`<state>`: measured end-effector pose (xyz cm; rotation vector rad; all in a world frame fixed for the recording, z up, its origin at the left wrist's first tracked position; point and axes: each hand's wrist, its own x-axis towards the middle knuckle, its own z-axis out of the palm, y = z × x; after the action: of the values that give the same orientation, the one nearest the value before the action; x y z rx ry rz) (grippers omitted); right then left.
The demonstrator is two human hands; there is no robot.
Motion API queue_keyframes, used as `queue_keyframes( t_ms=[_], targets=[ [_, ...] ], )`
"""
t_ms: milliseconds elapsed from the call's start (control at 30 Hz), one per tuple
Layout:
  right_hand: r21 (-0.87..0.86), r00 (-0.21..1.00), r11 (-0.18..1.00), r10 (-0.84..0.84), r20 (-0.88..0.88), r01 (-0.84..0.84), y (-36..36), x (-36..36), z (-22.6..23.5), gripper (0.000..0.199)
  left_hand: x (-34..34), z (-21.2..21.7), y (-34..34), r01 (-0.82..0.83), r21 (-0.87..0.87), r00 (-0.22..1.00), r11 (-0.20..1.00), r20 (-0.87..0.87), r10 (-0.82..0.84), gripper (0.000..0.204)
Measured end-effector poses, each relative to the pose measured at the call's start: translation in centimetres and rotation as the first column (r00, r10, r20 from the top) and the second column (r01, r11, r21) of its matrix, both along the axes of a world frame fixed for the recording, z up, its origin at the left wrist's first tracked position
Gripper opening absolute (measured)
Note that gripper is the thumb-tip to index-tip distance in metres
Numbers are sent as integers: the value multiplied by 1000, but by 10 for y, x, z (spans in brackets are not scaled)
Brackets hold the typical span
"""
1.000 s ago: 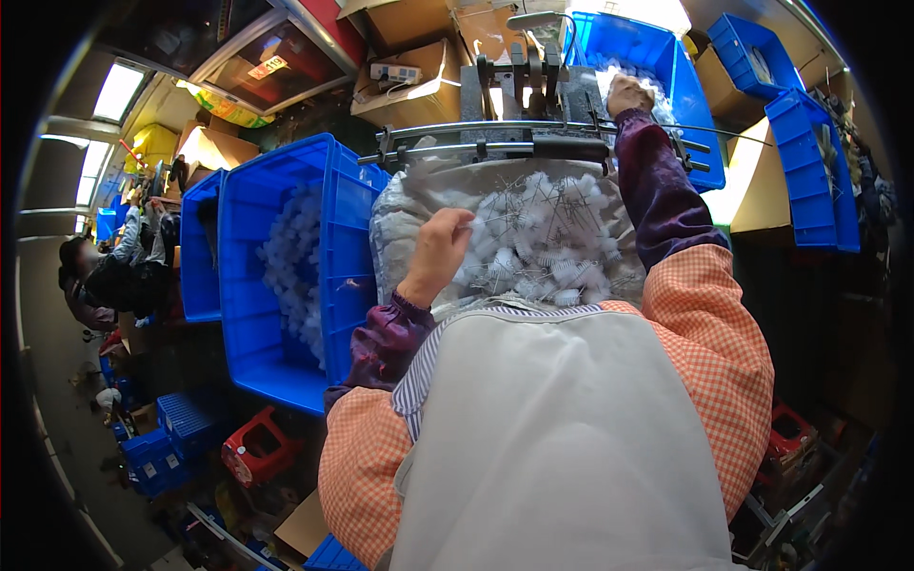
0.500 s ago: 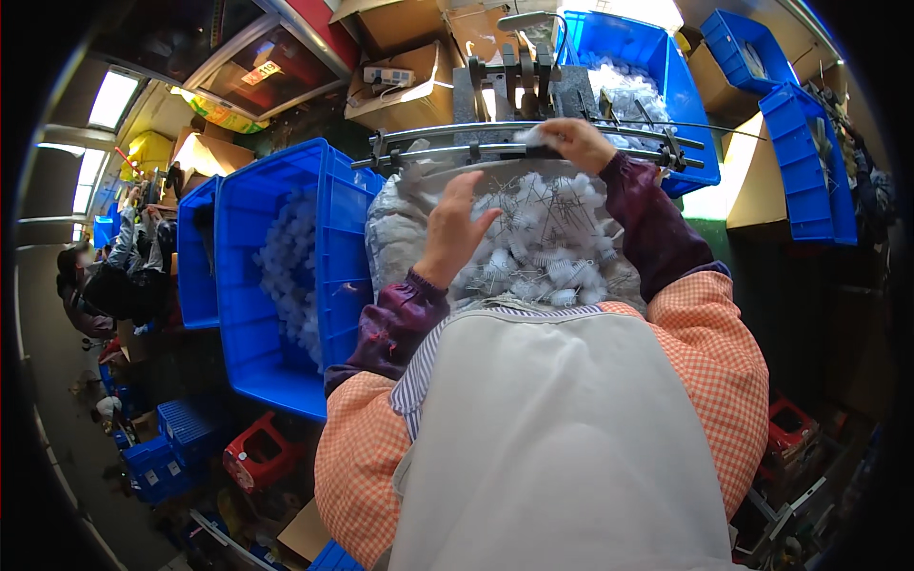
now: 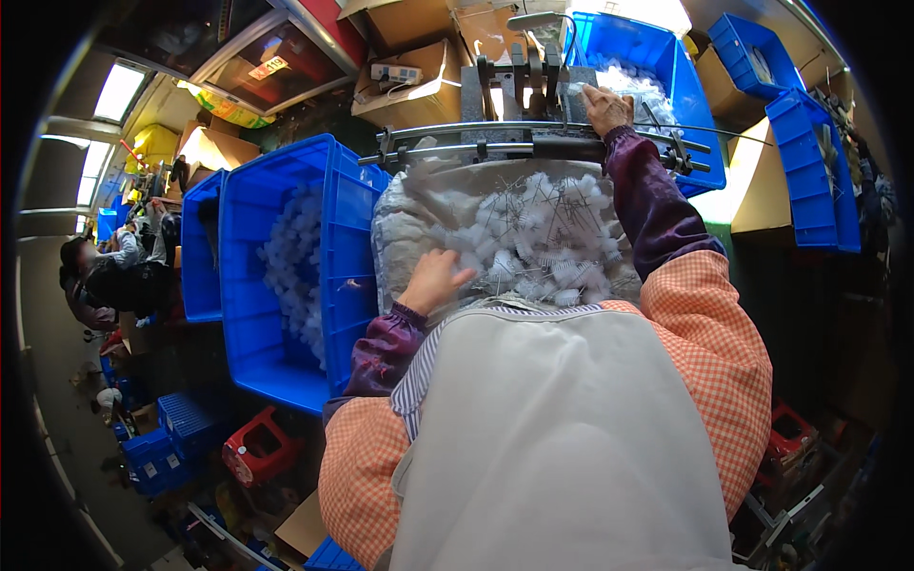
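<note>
A heap of small white plastic pieces (image 3: 562,271) mixed with thin metal pins (image 3: 564,205) lies on a pale cloth (image 3: 405,224) in front of me. Over the cloth at the heap's left side is my left hand (image 3: 433,283), open, thumb apart and nothing visible in it. My right hand (image 3: 607,109) is stretched forward past the two metal rails (image 3: 447,152), at the right side of the dark metal machine (image 3: 519,81). Its fingers are curled downward; whatever they may hold is hidden.
A big blue bin (image 3: 347,276) holding white pieces (image 3: 295,276) stands on my left. Behind the rails at right is another blue bin (image 3: 690,95) with white pieces. A thin rod (image 3: 733,133) sticks out rightward. At far left, another person (image 3: 119,276) sits.
My right hand has moved from the rails forward and right to the machine's side; the white piece in its fingers no longer shows. My left hand has drawn back toward me.
</note>
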<state>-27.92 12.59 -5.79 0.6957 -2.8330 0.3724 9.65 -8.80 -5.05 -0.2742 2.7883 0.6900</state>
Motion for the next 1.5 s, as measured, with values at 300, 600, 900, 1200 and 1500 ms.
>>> queue_keyframes(
  t_ms=[300, 600, 900, 1200, 1500],
  targets=[
    [0, 993, 1000, 11, -119, -12, -17, -6, -4, 18, 8, -3, 0, 5, -26, 995, 1000, -96, -8, 18],
    [-132, 997, 991, 1, -74, -10, -23, -13, -14, 17, -4, 62, -14, -30, 81, 981, 996, -189, 45, 19],
    [-182, 998, 982, 38, -53, -47, -21, -15, -17, 18, -22, 59, -10, 58, 245, 942, 968, -334, 28, 26],
    [-238, 995, 966, 98, -9, -97, -19, -15, -14, 21, -31, 28, 11, 119, 191, 926, 974, -376, -39, 38],
    [-74, 991, 990, -116, 70, 121, -23, -15, -6, 23, -34, 19, 16, 0, 153, 908, 988, -413, 64, 35]
  ],
)
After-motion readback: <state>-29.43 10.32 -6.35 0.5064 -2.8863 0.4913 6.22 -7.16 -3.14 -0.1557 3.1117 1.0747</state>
